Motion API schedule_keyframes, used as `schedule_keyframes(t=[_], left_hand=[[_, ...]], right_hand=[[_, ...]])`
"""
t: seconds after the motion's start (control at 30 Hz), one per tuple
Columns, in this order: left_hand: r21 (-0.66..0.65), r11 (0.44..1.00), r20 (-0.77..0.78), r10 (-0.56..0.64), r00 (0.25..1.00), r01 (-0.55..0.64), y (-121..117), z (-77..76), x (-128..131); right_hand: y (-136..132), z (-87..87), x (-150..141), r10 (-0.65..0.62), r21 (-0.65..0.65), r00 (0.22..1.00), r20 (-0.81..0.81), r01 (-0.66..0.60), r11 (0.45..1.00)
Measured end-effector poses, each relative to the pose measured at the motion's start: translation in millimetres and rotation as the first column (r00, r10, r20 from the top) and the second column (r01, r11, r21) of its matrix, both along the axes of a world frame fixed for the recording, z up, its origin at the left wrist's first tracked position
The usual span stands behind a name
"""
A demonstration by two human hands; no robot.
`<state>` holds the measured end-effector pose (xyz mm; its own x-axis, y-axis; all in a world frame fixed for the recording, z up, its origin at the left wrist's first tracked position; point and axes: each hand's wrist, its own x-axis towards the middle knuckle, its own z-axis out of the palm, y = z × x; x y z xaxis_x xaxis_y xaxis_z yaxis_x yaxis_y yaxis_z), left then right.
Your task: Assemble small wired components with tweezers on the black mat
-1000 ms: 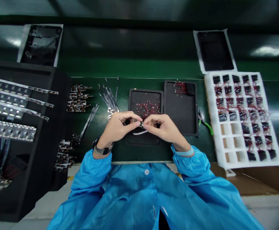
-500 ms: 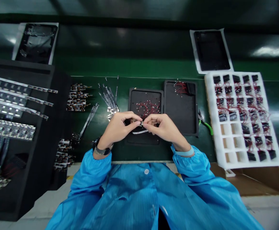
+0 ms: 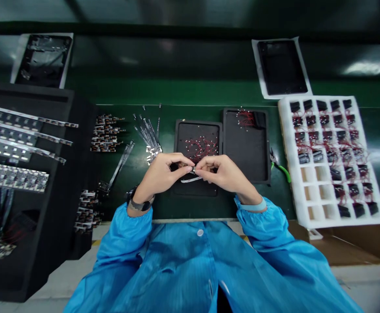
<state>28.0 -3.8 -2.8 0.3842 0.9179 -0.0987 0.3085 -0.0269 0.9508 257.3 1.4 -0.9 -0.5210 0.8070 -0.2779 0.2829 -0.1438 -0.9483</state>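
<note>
My left hand and my right hand meet fingertip to fingertip over a black tray that holds small parts with red wires. Both pinch one small component, and a thin pale strip hangs from it below the fingers. The fingers of both hands are closed. A dark watch sits on my left wrist, a light blue band on my right. Both arms wear blue sleeves.
A second black tray lies to the right, green-handled cutters beside it. A white foam grid holds several black parts with red wires. At left stand a black rack of strips, loose flex strips and piled small boards.
The hands stay pinched together in the same place. The view has shifted slightly, so objects at the far edge sit a little further left.
</note>
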Motion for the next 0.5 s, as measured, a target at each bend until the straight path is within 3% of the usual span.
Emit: schedule_keyframes(t=[0.23, 0.5], left_hand=[[0.030, 0.999, -0.031, 0.014, 0.999, -0.013, 0.6, -1.7, 2.8], [-0.076, 0.997, 0.108, 0.013, 0.994, -0.005, 3.5, -4.7, -1.4]], right_hand=[[-0.7, -2.6, -0.7, -0.039, 0.001, 0.999, 0.020, 0.039, 0.999], [-0.8, 0.3, 0.2, -0.036, -0.039, 0.998, -0.050, 0.034, 0.999]])
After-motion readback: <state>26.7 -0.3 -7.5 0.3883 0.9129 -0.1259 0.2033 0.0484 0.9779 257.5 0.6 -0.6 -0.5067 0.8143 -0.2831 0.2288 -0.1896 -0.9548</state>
